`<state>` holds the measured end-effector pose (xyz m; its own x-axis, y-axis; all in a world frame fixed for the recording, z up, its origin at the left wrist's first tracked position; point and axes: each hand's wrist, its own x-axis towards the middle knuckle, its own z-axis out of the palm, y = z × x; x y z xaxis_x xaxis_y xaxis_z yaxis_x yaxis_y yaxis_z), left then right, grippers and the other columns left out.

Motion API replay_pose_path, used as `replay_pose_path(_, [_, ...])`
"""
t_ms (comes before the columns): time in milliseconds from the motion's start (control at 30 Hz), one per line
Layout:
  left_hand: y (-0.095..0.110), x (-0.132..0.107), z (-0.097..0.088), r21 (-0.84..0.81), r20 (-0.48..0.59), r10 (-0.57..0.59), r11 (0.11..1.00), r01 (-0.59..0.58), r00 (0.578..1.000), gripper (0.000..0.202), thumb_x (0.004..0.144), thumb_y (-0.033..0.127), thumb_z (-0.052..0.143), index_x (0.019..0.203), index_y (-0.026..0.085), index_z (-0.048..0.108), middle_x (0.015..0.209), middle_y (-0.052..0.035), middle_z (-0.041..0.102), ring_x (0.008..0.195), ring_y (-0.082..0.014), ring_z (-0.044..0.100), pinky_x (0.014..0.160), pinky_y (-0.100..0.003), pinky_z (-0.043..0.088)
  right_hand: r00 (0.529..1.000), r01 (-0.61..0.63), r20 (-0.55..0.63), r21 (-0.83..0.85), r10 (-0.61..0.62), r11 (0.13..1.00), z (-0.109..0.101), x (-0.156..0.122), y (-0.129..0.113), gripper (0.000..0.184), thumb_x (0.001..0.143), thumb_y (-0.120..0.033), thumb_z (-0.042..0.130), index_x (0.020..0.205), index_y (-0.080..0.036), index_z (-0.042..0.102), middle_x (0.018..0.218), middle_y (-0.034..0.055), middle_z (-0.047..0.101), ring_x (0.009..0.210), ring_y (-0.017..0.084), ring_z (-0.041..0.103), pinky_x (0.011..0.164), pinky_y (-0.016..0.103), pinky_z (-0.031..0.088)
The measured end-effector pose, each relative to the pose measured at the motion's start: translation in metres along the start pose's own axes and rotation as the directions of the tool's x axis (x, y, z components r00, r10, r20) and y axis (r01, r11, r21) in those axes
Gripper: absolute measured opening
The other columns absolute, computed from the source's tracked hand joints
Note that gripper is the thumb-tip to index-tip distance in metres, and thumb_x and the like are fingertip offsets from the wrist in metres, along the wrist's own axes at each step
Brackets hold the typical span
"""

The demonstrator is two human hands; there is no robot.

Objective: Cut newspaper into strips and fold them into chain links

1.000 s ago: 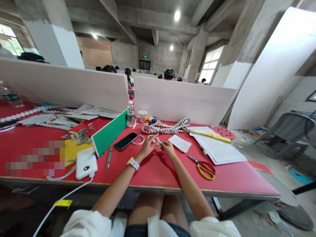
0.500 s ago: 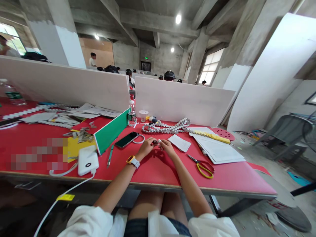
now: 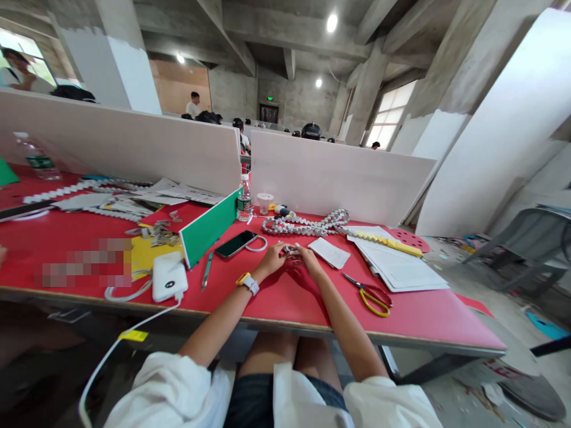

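Note:
My left hand [image 3: 271,261] and my right hand [image 3: 307,260] meet over the red table [image 3: 285,300], fingertips pinched together on a small white folded paper piece [image 3: 291,252]. A yellow-strapped watch [image 3: 248,283] sits on my left wrist. Just behind my hands lies a long chain of folded white paper [image 3: 307,224] that ends in a yellow section [image 3: 388,241]. A loose white slip of paper [image 3: 329,252] lies right of my right hand.
Yellow-handled scissors [image 3: 369,295] lie at the right, beside a paper stack [image 3: 397,267]. A phone [image 3: 236,244], pen [image 3: 207,270], green divider board [image 3: 209,227], white power bank [image 3: 168,277], water bottle [image 3: 243,202] and cup [image 3: 264,203] stand left. White partitions [image 3: 339,178] close the back.
My hands have drawn closer together and now both pinch the small paper piece; earlier my left fingers were spread. The camera view has shifted slightly.

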<state>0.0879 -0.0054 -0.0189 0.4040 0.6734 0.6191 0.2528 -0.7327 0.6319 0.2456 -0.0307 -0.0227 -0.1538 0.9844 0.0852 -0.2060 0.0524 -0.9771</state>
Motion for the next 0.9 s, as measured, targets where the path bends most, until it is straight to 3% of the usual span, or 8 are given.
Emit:
replay_pose_path(100, [0.001,0.000,0.000,-0.034,-0.007,-0.059,0.998,0.058,0.998,0.030,0.081,0.013,0.052,0.110,0.018,0.060,0.106,-0.0084,0.066,0.095,-0.0183,0.063,0.084,-0.031,0.049,0.999,-0.020,-0.025,0.038,0.021,0.999,-0.003,0.000,0.000,0.028,0.074,-0.038,0.065,0.091,-0.016,0.068,0.082,0.0071,0.070,0.067,0.017,0.066,0.062,0.028,0.054])
replay_pose_path(200, [-0.001,0.000,-0.001,-0.109,-0.080,-0.182,0.979,0.173,0.980,0.037,0.082,0.015,0.052,0.119,0.019,0.054,0.106,-0.0080,0.067,0.095,-0.0183,0.064,0.084,-0.032,0.050,0.998,-0.017,-0.058,0.043,0.019,0.999,-0.006,0.001,0.002,0.027,0.065,-0.024,0.071,0.091,-0.015,0.070,0.081,0.0078,0.071,0.067,0.018,0.067,0.064,0.029,0.054])
replay_pose_path(433, [-0.009,0.003,0.002,-0.371,-0.148,-0.352,0.886,0.278,0.924,0.037,0.085,0.021,0.049,0.121,0.016,0.043,0.091,-0.0094,0.070,0.086,-0.0189,0.067,0.078,-0.034,0.051,0.999,-0.043,0.014,0.117,0.041,0.992,-0.013,-0.001,-0.002,0.031,0.066,-0.022,0.069,0.096,-0.016,0.070,0.089,0.0093,0.072,0.081,0.020,0.069,0.071,0.028,0.053])
replay_pose_path(600, [-0.015,0.003,0.003,-0.381,-0.195,-0.365,0.884,0.272,0.911,0.032,0.084,0.022,0.052,0.114,0.017,0.041,0.092,-0.0108,0.069,0.090,-0.0205,0.067,0.080,-0.036,0.051,0.989,-0.123,0.088,0.068,0.116,0.990,-0.010,-0.004,-0.009,0.032,0.067,-0.023,0.071,0.097,-0.016,0.069,0.091,0.0093,0.071,0.076,0.017,0.067,0.063,0.025,0.053])
replay_pose_path(767, [-0.017,0.003,0.004,-0.316,-0.160,-0.292,0.920,0.231,0.943,0.027,0.084,0.021,0.051,0.111,0.018,0.047,0.090,-0.0076,0.068,0.088,-0.0184,0.067,0.079,-0.033,0.051,0.986,-0.163,0.019,0.012,0.163,0.986,-0.003,-0.002,0.000,0.021,0.069,-0.026,0.067,0.083,-0.011,0.069,0.078,0.0122,0.071,0.060,0.016,0.064,0.044,0.021,0.045])
replay_pose_path(900, [-0.013,0.001,0.001,-0.118,-0.178,-0.176,0.981,0.156,0.968,0.027,0.085,0.021,0.051,0.110,0.019,0.059,0.096,-0.0074,0.068,0.087,-0.0166,0.064,0.080,-0.031,0.050,0.990,-0.131,-0.050,-0.017,0.130,0.991,-0.001,-0.001,0.006,0.018,0.068,-0.028,0.062,0.075,-0.013,0.068,0.069,0.0087,0.068,0.048,0.013,0.055,0.035,0.020,0.036])
